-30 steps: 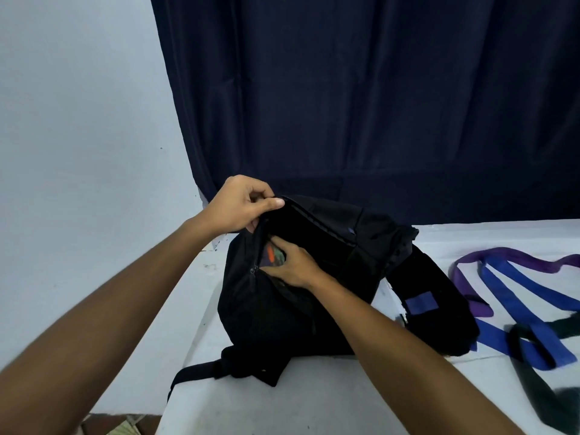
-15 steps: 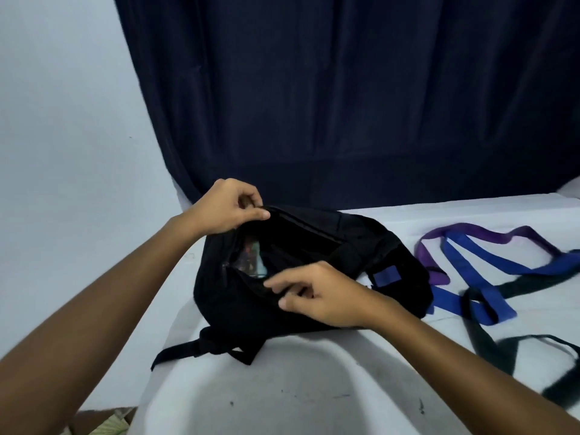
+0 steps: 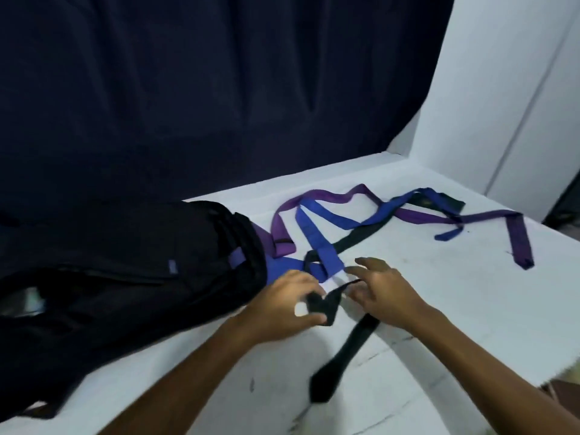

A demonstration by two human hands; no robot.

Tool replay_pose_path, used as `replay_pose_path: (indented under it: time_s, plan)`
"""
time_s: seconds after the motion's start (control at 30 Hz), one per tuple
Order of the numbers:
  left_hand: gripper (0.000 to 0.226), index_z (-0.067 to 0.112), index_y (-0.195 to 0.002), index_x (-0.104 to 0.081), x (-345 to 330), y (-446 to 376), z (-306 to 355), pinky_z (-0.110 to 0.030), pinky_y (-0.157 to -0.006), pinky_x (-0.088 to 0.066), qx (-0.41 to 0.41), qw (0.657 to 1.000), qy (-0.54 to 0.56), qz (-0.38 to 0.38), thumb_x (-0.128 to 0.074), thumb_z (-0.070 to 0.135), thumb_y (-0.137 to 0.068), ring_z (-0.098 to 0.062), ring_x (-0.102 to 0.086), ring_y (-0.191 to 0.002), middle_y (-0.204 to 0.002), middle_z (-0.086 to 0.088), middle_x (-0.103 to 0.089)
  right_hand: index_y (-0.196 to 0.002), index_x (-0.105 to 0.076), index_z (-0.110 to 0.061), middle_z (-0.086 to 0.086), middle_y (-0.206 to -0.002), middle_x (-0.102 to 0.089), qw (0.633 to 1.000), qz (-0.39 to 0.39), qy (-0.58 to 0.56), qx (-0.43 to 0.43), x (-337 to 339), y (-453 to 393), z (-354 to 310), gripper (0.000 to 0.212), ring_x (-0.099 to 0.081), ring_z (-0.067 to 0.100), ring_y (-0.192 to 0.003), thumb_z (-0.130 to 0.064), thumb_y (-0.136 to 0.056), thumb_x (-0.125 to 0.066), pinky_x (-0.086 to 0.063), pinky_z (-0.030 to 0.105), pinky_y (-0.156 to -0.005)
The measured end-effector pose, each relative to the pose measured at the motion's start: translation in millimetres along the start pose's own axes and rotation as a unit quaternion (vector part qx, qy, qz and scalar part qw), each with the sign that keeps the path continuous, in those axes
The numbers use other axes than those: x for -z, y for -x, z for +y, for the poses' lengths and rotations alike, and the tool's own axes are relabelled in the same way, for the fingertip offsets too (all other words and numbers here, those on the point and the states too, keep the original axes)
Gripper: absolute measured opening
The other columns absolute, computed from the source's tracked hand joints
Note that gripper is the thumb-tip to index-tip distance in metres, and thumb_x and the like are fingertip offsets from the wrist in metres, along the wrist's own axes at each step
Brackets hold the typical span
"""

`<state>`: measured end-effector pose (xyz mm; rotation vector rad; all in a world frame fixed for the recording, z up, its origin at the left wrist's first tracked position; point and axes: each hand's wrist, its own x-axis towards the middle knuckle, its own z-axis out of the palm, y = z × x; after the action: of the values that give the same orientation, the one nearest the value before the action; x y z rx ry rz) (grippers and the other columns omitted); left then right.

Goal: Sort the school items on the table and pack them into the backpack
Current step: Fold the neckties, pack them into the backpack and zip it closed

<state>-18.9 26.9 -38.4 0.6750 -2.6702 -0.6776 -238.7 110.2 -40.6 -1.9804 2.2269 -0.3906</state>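
The black backpack [image 3: 131,277] lies on its side at the left of the white table [image 3: 439,309], its pocket gaping with something pale inside. Three neckties lie tangled to its right: a blue tie [image 3: 317,243], a purple tie [image 3: 518,240] and a black tie [image 3: 342,350] whose wide end points toward me. My left hand [image 3: 282,309] pinches a fold of the black tie just right of the backpack. My right hand [image 3: 383,290] hovers beside it with fingers spread, over the same tie's narrow strip.
A dark blue curtain [image 3: 219,89] hangs behind the table. A white wall [image 3: 518,105] stands at the right. The table's right edge [image 3: 558,362] drops off near my right forearm. Dark scuff marks dot the tabletop near me.
Both hands left the backpack's opening and moved right to the ties. My left hand took hold of the black tie. The view swung right, so the backpack now sits at the left.
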Motion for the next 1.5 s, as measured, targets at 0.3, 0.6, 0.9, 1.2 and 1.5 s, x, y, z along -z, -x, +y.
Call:
replay_pose_path:
  time_s: [0.3, 0.6, 0.9, 1.2, 1.5]
  plan:
    - [0.069, 0.027, -0.155, 0.003, -111, -78, 1, -0.053, -0.118, 0.011, 0.175, 0.963, -0.166, -0.120, -0.023, 0.058, -0.100, -0.023, 0.017, -0.149, -0.164, 0.001, 0.009, -0.154, 0.001, -0.026, -0.001, -0.162, 0.010, 0.980, -0.163, 0.105, 0.037, -43, -4, 94, 0.109, 0.014, 0.030, -0.148, -0.082, -0.061, 0.018, 0.002, 0.065, -0.113]
    - [0.090, 0.019, -0.156, -0.006, -125, -112, -13, -0.046, -0.117, 0.014, 0.166, 0.973, -0.159, -0.027, 0.004, 0.071, -0.083, -0.018, 0.008, -0.150, -0.164, 0.004, -0.004, -0.153, 0.001, -0.034, 0.006, -0.162, -0.004, 0.976, -0.214, -0.023, -0.004, -4, -64, 155, 0.093, 0.009, 0.027, -0.149, -0.053, -0.087, -0.061, 0.006, 0.061, -0.115]
    - [0.042, 0.016, -0.087, -0.076, -116, -110, -8, -0.031, -0.086, -0.021, 0.125, 0.960, -0.121, 0.218, -0.045, 0.044, -0.087, -0.016, -0.058, -0.100, -0.095, 0.005, -0.073, -0.108, -0.068, -0.014, 0.003, -0.105, -0.070, 0.994, -0.005, -0.102, 0.030, -13, -76, 119, 0.019, -0.061, 0.019, -0.098, -0.023, -0.093, -0.059, -0.041, 0.039, -0.103]
    - [0.029, 0.013, -0.093, -0.078, 5, -111, 0, -0.030, -0.076, -0.040, -0.007, 0.933, -0.127, 0.337, -0.056, 0.031, -0.088, -0.005, -0.059, -0.076, -0.080, 0.002, -0.075, -0.115, -0.053, -0.010, 0.019, -0.075, -0.064, 0.665, -0.256, -0.701, 0.036, 83, -77, 97, 0.044, -0.053, 0.018, -0.052, -0.012, -0.077, -0.075, -0.051, 0.032, -0.059]
    - [0.048, 0.019, -0.128, -0.054, 52, -120, 57, -0.036, -0.107, -0.039, 0.028, 0.899, 0.382, 0.213, -0.049, 0.024, -0.081, -0.021, -0.056, -0.124, -0.121, -0.005, -0.069, -0.126, -0.052, -0.015, 0.020, -0.087, -0.071, 0.773, -0.168, -0.587, 0.174, 148, -80, 51, 0.050, -0.064, 0.028, -0.062, 0.009, -0.084, -0.062, -0.053, 0.032, -0.069]
